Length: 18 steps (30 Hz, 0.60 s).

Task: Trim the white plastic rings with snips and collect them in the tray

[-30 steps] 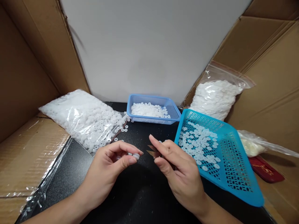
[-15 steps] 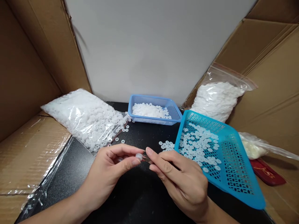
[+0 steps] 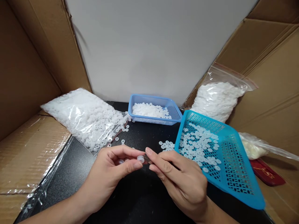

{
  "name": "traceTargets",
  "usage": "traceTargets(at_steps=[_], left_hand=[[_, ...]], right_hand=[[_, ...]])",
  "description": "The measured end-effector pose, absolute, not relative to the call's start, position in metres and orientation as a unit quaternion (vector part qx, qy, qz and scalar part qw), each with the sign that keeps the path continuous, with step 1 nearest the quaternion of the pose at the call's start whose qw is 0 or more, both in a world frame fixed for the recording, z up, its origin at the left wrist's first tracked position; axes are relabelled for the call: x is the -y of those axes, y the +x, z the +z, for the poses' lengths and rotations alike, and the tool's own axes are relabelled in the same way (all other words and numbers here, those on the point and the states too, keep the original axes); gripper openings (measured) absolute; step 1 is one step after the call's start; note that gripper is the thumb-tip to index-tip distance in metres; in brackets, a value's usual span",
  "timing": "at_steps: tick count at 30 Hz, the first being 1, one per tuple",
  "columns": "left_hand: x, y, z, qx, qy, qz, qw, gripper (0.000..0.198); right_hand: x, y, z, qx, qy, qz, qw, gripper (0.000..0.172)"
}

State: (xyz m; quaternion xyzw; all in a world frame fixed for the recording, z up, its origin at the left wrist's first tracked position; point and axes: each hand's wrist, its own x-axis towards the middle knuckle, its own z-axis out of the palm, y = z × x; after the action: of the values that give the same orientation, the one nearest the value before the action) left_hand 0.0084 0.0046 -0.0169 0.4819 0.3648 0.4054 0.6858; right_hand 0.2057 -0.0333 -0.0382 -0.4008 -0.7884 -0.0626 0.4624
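My left hand (image 3: 116,168) pinches a small white plastic disc piece (image 3: 140,159) between thumb and index finger, and another white ring (image 3: 121,161) shows among its curled fingers. Close on its right, my right hand (image 3: 179,177) grips a small thin tool (image 3: 147,159) between thumb and fingers, its tip beside the disc piece. Most of the tool is hidden by the fingers. Both hands are above the black tabletop (image 3: 140,199). White rings fill a clear bag (image 3: 81,118) at the left and lie in a small blue basket (image 3: 151,110) behind the hands.
At the right a larger turquoise basket (image 3: 238,168) holds white discs, with several more (image 3: 167,145) beside it. Behind it leans a bag of white pieces (image 3: 215,99). A smaller bag (image 3: 253,147) and a red object (image 3: 267,172) lie far right. Cardboard walls stand at both sides.
The disc piece has shifted slightly right and turned in my left fingers, showing more of its flat face. My right hand has hardly moved.
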Motion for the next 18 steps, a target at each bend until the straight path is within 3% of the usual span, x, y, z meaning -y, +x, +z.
traceTargets(at_steps=[12,18], left_hand=[[-0.0020,0.0079,-0.0163,-0.358,0.478,0.385,0.704,0.005],[-0.0052,0.0054,-0.0129,-0.362,0.490,0.366,0.704,0.005]], right_hand=[[0.0341,0.2049,-0.0332,0.797,-0.398,-0.097,0.444,0.028],[0.0332,0.2063,-0.0323,0.801,-0.396,-0.104,0.437,0.035]])
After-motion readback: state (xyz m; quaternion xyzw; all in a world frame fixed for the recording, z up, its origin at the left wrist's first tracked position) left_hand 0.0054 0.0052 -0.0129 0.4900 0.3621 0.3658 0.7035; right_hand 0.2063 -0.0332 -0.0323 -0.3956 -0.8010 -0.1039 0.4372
